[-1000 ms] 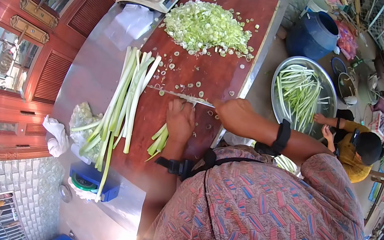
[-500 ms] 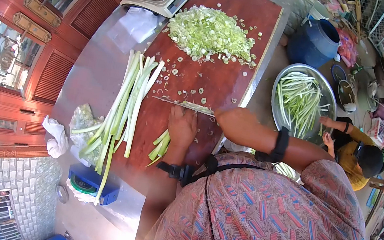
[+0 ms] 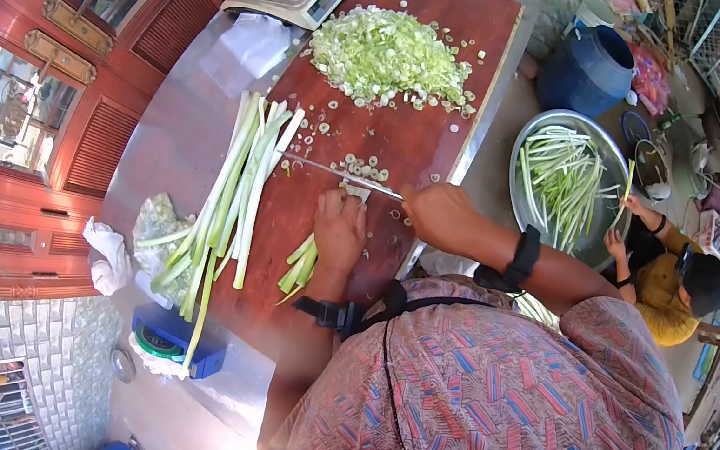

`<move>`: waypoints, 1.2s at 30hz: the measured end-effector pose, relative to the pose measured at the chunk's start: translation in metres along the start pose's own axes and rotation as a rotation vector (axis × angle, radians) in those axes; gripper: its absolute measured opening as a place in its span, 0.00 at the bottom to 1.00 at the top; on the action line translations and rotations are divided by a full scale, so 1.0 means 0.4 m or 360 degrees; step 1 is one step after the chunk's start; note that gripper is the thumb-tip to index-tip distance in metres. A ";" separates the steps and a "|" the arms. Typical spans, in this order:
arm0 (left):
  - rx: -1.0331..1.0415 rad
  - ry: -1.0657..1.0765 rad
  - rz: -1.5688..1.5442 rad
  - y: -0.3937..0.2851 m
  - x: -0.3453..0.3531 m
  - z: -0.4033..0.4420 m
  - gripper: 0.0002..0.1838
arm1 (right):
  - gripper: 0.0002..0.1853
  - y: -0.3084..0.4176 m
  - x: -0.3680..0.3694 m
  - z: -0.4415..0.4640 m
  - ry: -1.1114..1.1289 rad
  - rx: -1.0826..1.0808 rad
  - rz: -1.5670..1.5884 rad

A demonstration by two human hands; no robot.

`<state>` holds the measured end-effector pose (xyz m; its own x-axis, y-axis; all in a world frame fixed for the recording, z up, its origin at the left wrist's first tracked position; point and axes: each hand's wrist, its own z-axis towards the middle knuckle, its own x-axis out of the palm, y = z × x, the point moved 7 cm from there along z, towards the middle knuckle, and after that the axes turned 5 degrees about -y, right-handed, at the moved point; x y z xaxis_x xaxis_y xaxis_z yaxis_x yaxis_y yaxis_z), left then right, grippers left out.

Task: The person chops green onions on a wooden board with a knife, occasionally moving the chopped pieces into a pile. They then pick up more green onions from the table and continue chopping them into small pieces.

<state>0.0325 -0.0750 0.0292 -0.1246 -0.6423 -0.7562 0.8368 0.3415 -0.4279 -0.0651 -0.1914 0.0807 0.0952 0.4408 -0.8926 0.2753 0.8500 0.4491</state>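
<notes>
The right hand is clenched round the handle of a long knife with a thin metal blade, the handle wholly hidden in the fist; the blade is seen nearly edge-on, so its depth can hardly be judged; the left hand is curled down over short green-and-white stalks, gripping them against a red-brown wooden board; their middles are covered by that hand, with pale ends showing beside the blade and green tails near the wrist; just beyond the blade lie small pale round slices, and farther off a broad heap of chopped pale-green pieces; a loose bundle of long white-and-green stalks lies to the left, partly covering a cloudy clear plastic bag whose contents are blurred, perhaps more chopped pieces; the grey metal bench runs under the board; at the right, a co-worker holds one slender stalk beside a round silvery metal basin of stalks, fingers too small to make out
</notes>
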 end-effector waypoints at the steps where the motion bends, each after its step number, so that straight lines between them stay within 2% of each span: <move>1: -0.0022 0.0007 0.0019 -0.001 0.000 0.000 0.06 | 0.09 0.004 -0.007 -0.016 0.0023 -0.0008 -0.0002; 10: 0.0014 -0.0015 -0.0025 -0.001 0.002 0.003 0.05 | 0.08 0.019 -0.032 -0.038 0.0140 -0.0040 -0.0056; 13: -0.0033 0.0011 -0.0026 0.003 0.004 0.003 0.05 | 0.09 0.031 -0.007 0.000 0.0084 -0.0189 -0.0015; 17: -0.0006 -0.0006 -0.0058 0.005 0.006 0.001 0.05 | 0.11 0.032 0.064 0.064 0.0155 -0.0206 -0.0066; 20: 0.0020 -0.0037 -0.0043 0.001 0.001 -0.001 0.05 | 0.11 0.013 0.086 0.084 0.0117 -0.0027 -0.0044; 22: 0.0025 -0.0002 -0.0053 0.000 -0.003 -0.001 0.07 | 0.11 -0.005 0.076 0.096 -0.0074 0.0048 0.0124; 25: 0.0020 0.0106 -0.0044 -0.003 -0.015 -0.005 0.11 | 0.11 -0.007 0.055 0.080 -0.0098 0.0064 0.0118; 28: 0.0130 0.0042 0.0061 -0.015 -0.039 -0.012 0.11 | 0.11 0.013 0.023 0.029 0.0012 0.0022 -0.0001; 36: 0.0050 0.0085 -0.0013 -0.004 -0.025 -0.013 0.12 | 0.10 0.025 -0.017 -0.035 0.0074 -0.0086 -0.0037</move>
<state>0.0298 -0.0656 0.0349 -0.1589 -0.6074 -0.7784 0.8518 0.3142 -0.4191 -0.0763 -0.1820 0.0918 0.0445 0.4325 -0.9005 0.2246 0.8740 0.4309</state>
